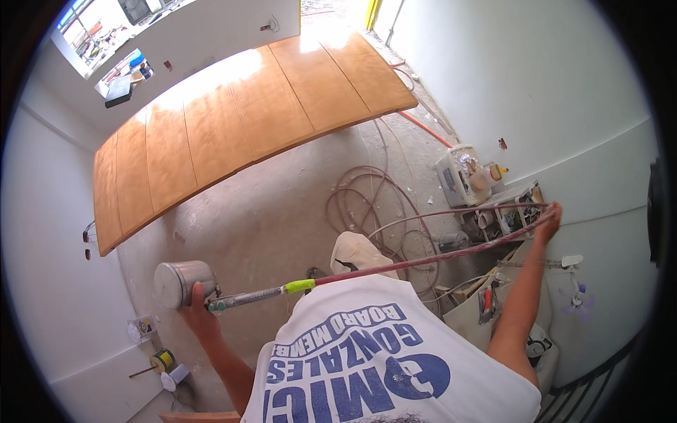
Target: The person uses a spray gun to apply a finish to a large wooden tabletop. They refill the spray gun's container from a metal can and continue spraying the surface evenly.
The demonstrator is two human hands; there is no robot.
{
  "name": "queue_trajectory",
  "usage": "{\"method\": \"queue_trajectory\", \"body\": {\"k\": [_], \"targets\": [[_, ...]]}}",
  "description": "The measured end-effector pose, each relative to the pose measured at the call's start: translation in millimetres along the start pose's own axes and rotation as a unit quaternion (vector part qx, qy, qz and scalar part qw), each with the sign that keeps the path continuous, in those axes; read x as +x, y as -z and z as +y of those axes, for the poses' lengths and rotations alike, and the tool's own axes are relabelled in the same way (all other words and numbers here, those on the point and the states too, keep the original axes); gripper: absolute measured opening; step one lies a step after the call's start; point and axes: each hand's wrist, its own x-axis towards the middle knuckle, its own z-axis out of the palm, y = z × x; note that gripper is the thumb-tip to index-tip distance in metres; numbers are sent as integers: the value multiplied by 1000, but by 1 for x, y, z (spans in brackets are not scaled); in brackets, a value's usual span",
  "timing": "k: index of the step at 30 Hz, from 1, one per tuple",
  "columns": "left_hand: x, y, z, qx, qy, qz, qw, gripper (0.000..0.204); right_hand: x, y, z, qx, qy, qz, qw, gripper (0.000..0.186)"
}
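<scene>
My left hand (199, 310) is closed around a spray gun with a round metal cup (182, 283), held out at the lower left. From the gun's metal fitting (257, 296), wrapped in bright yellow-green tape at its end, a dark red air hose (409, 262) runs across in front of my body. Out to the right, my raised right hand (550, 220) grips a bend of that hose, and the hose doubles back toward the floor. Beyond both hands lies a long, glossy orange-brown wooden panel (247, 120) with grooves across it, raised above the floor. What supports it is hidden.
Loose hose coils (367, 201) lie on the dusty concrete floor (282, 183). Along the right wall stand a white plastic container (456, 180), a crate of tools and bottles (504, 215), and a small fan (580, 299). A spool (164, 360) sits at lower left.
</scene>
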Motion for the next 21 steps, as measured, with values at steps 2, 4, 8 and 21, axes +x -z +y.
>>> {"method": "queue_trajectory", "body": {"k": [2,4,8,21], "targets": [[-4,-10,5,-14,5,8,1000,70,52,27,-27,-14,35,88,995,32],[-3,-4,7,-25,22,-4,999,72,69,40,-79,157,-45,98,982,32],[0,7,16,10,-5,-8,1000,73,75,-19,-61,163,134,-13,977,38],[-13,121,28,120,-130,156,972,64,-348,-177,-170,70,334,-672,657,47]]}}
